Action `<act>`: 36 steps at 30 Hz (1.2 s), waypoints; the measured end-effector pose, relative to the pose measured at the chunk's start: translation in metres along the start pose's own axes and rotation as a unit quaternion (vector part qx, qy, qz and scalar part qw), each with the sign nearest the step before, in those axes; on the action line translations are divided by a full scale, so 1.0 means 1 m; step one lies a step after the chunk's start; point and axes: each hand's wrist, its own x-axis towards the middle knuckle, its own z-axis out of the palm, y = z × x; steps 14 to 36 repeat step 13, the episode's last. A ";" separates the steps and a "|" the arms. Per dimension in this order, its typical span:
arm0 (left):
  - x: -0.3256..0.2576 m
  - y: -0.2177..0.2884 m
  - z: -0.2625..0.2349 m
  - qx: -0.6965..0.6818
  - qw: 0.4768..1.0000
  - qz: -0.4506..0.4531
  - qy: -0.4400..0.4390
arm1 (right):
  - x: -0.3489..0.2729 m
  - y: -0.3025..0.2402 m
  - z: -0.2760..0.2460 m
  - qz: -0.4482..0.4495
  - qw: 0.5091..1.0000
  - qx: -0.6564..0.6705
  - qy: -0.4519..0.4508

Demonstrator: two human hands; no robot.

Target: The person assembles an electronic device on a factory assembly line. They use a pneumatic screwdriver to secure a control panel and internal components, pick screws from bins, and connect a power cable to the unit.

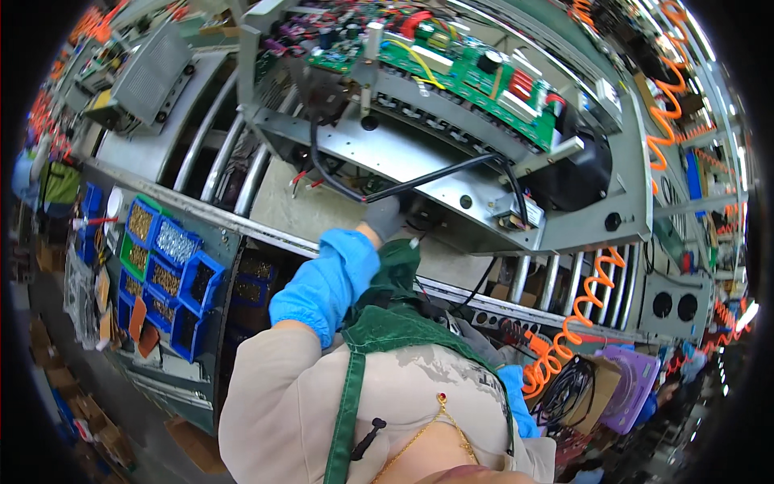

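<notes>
My left hand [383,216], in a grey glove below a blue sleeve cover, reaches to the near lower edge of a large metal chassis [403,153]. It is beside a thick black cable [439,179] that runs across the chassis front. Its fingers are blurred and partly hidden in the shadow there, so their grip does not show. A green circuit board [459,77] with coils and coloured wires sits on top of the chassis. Of my right arm only the blue sleeve cover [516,399] shows clearly, low beside my body; the hand itself cannot be made out.
The chassis stands over a roller conveyor [251,177]. Blue bins [165,278] of small hardware stand at the left. A grey metal box [149,77] is farther back. Orange coiled hoses [592,298] hang at the right, near a cardboard box [592,391] of black cables and a purple stool-like object [629,387].
</notes>
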 end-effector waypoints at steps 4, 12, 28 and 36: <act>-0.039 -0.045 -0.007 0.173 0.938 0.183 -0.236 | -0.014 0.020 -0.005 0.027 0.993 -0.103 0.057; -0.019 -0.098 -0.143 0.030 0.914 -0.352 -0.197 | -0.027 0.009 -0.018 0.035 0.993 -0.104 0.047; -0.010 -0.103 -0.155 -0.060 0.885 -0.425 -0.180 | -0.030 -0.002 -0.021 0.045 0.995 -0.084 0.026; -0.010 -0.103 -0.155 -0.060 0.885 -0.425 -0.180 | -0.030 -0.002 -0.021 0.045 0.995 -0.084 0.026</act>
